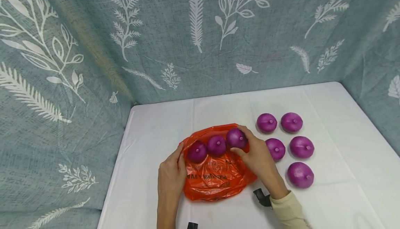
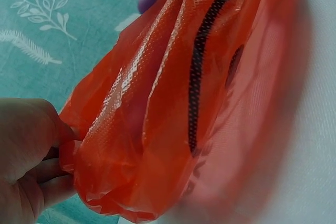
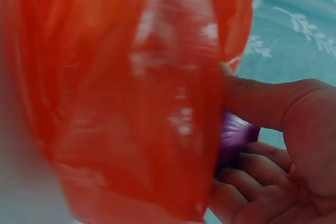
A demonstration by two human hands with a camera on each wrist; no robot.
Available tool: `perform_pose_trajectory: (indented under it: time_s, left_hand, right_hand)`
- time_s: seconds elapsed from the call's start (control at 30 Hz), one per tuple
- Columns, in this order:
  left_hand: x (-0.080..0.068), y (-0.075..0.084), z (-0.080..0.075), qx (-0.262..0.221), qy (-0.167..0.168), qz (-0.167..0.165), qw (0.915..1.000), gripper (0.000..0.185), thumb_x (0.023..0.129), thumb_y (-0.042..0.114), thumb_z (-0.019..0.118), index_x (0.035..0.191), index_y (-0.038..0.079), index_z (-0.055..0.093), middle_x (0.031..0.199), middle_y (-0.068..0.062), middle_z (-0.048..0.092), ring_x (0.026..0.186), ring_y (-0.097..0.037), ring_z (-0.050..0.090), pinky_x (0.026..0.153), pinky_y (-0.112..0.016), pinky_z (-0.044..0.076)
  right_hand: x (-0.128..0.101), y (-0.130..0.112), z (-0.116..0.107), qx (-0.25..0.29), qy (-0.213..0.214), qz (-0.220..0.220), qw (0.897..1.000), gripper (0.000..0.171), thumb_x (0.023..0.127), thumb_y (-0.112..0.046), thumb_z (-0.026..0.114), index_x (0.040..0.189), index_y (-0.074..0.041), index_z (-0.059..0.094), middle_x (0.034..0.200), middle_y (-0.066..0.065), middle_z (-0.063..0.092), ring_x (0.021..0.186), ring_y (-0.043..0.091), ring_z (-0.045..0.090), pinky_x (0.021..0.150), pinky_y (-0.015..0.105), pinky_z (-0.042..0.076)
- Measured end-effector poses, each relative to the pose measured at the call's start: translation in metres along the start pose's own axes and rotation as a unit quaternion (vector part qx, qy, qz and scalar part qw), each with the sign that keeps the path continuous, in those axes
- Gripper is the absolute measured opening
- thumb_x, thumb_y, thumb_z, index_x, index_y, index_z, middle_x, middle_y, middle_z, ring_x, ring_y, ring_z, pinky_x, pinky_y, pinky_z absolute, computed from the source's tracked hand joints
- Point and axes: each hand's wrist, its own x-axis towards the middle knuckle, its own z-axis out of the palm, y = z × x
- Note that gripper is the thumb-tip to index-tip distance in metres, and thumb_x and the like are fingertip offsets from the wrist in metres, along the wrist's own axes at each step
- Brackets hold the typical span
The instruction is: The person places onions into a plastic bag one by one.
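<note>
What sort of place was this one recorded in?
Probably a staged tabletop booth, not a kitchen: a white-covered table walled on three sides by leaf-print fabric. On it lie purple onions and an orange plastic bag.

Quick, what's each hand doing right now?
Left hand: pinching the edge of the orange bag.
Right hand: gripping a purple onion at the bag's mouth.

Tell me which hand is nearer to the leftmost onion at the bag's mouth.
Left. The left hand grips the orange bag right beside that onion; the right hand holds the rightmost bagged onion, two onions away.
</note>
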Motion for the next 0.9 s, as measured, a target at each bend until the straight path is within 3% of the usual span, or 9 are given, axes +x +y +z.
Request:
perform_pose_trajectory:
  time_s: [0.1, 0.27, 0.5, 0.57, 0.77, 0.9]
  left_hand:
    - [0.0, 0.0, 0.001, 0.0, 0.0, -0.001, 1.0, 0.037, 0.102, 0.001, 0.065, 0.139, 0.002, 0.069, 0.13, -0.017, 0.072, 0.104, -0.029, 0.077, 0.076, -0.041, 0.065]
    - [-0.001, -0.001, 0.001, 0.005, 0.002, -0.001, 1.0, 0.037, 0.102, 0.0, 0.066, 0.139, 0.001, 0.069, 0.129, -0.017, 0.073, 0.093, -0.022, 0.076, 0.067, -0.036, 0.061]
    - [0.0, 0.0, 0.001, 0.004, 0.006, 0.003, 1.0, 0.037, 0.101, -0.001, 0.065, 0.138, 0.001, 0.069, 0.128, -0.018, 0.073, 0.1, -0.027, 0.077, 0.073, -0.04, 0.064]
    - [0.0, 0.0, 0.001, 0.003, 0.005, 0.003, 1.0, 0.037, 0.101, -0.001, 0.065, 0.138, 0.001, 0.069, 0.128, -0.018, 0.073, 0.1, -0.027, 0.077, 0.073, -0.039, 0.064]
    - [0.0, 0.003, 0.001, 0.005, 0.003, 0.001, 1.0, 0.037, 0.101, 0.0, 0.066, 0.138, 0.001, 0.069, 0.128, -0.019, 0.073, 0.095, -0.026, 0.077, 0.071, -0.037, 0.064]
    - [0.0, 0.003, 0.001, 0.007, 0.005, 0.0, 1.0, 0.037, 0.101, 0.0, 0.066, 0.138, 0.001, 0.069, 0.128, -0.018, 0.073, 0.092, -0.024, 0.077, 0.068, -0.036, 0.062]
  right_hand:
    - [0.0, 0.003, 0.005, -0.006, -0.006, 0.008, 1.0, 0.079, 0.089, -0.022, 0.088, 0.157, -0.015, 0.05, 0.145, 0.02, 0.064, 0.114, 0.034, 0.072, 0.103, 0.054, 0.056]
    - [0.002, 0.006, 0.009, -0.015, -0.022, 0.015, 1.0, 0.079, 0.091, -0.021, 0.086, 0.159, -0.009, 0.047, 0.157, 0.023, 0.051, 0.138, 0.04, 0.057, 0.112, 0.055, 0.048]
    - [0.002, 0.008, 0.014, -0.042, -0.023, 0.005, 0.999, 0.078, 0.09, -0.018, 0.087, 0.156, -0.006, 0.046, 0.135, 0.024, 0.069, 0.112, 0.04, 0.073, 0.097, 0.054, 0.059]
    - [0.001, 0.008, 0.015, -0.048, -0.027, 0.005, 0.998, 0.079, 0.09, -0.017, 0.086, 0.156, -0.006, 0.045, 0.137, 0.024, 0.067, 0.112, 0.041, 0.072, 0.098, 0.054, 0.058]
    - [0.001, 0.008, 0.016, -0.057, -0.037, 0.002, 0.998, 0.082, 0.091, -0.016, 0.085, 0.159, -0.002, 0.042, 0.16, 0.024, 0.047, 0.143, 0.042, 0.051, 0.114, 0.055, 0.046]
    - [0.0, 0.008, 0.016, -0.062, -0.036, -0.003, 0.997, 0.083, 0.091, -0.016, 0.086, 0.159, 0.0, 0.042, 0.161, 0.023, 0.046, 0.15, 0.04, 0.042, 0.117, 0.055, 0.042]
